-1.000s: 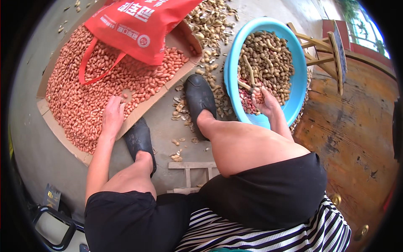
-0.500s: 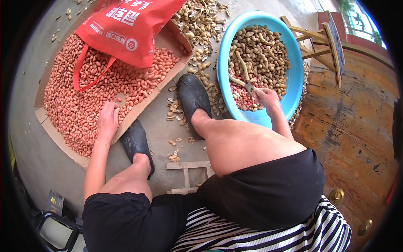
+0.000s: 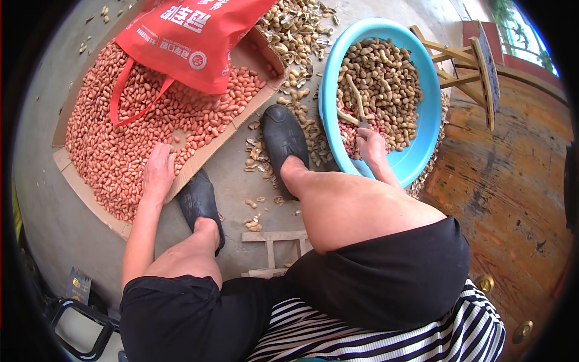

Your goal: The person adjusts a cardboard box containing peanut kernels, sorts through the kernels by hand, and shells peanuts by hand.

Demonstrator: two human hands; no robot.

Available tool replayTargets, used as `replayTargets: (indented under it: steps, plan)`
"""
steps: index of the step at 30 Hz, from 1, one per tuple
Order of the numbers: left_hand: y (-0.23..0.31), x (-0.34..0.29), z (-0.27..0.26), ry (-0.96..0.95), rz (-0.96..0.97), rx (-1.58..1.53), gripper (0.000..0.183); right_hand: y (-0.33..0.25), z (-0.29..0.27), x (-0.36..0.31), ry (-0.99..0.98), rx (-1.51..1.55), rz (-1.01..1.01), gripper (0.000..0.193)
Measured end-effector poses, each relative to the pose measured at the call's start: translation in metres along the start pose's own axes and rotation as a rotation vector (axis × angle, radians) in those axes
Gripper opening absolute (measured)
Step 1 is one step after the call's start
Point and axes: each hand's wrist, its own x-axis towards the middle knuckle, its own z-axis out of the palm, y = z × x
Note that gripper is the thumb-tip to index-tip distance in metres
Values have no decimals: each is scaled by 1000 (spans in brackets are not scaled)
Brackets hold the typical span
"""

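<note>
1. Closest to the camera lay a black-and-white striped top (image 3: pixel 422 332) and black shorts (image 3: pixel 374 271); a wooden slatted frame (image 3: pixel 270 236) stood on the floor just beyond them.
2. Two dark shoes (image 3: pixel 283 136) rested on the grey floor (image 3: pixel 238 181), between the cardboard tray (image 3: pixel 211 146) and the blue basin (image 3: pixel 329 78), with peanut shells (image 3: pixel 292 36) scattered around them.
3. The left hand (image 3: pixel 158 171) lay at the near edge of the tray, over the shelled kernels (image 3: pixel 108 120). Its fingers were bent and close together; I could not make out whether they pinched a kernel.
4. The right hand (image 3: pixel 372 148) was inside the basin at its near side, fingers curled narrowly at the metal head of a plier-like tool (image 3: pixel 354 90). Whether they gripped it or only touched it, I could not make out.
5. The tool's two pale handles pointed away from the person, spread apart, over the basin's contents.
6. Reddish kernels (image 3: pixel 350 136) lay in the basin's near left part, beside the hand; unshelled peanuts (image 3: pixel 386 72) filled the rest of the heap.
7. Beyond the left hand, a red bag (image 3: pixel 187 48) lay on the kernels at the tray's far side, its strap looped toward the person.
8. More shells were heaped between bag and basin, and a wooden folding stool (image 3: pixel 482 78) stood to the basin's right.
</note>
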Motion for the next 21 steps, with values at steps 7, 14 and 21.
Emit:
replayTargets:
  steps: [7,14,21]
  plan:
    - [-1,-1,2,-8,-7,39,7,-22,9,-1,160,115,64,33]
    - [-2,-1,4,-8,1,63,7,-17,22,0,280,116,-176,14]
    - [-1,0,5,5,16,66,7,-13,16,-3,227,259,-4,11]
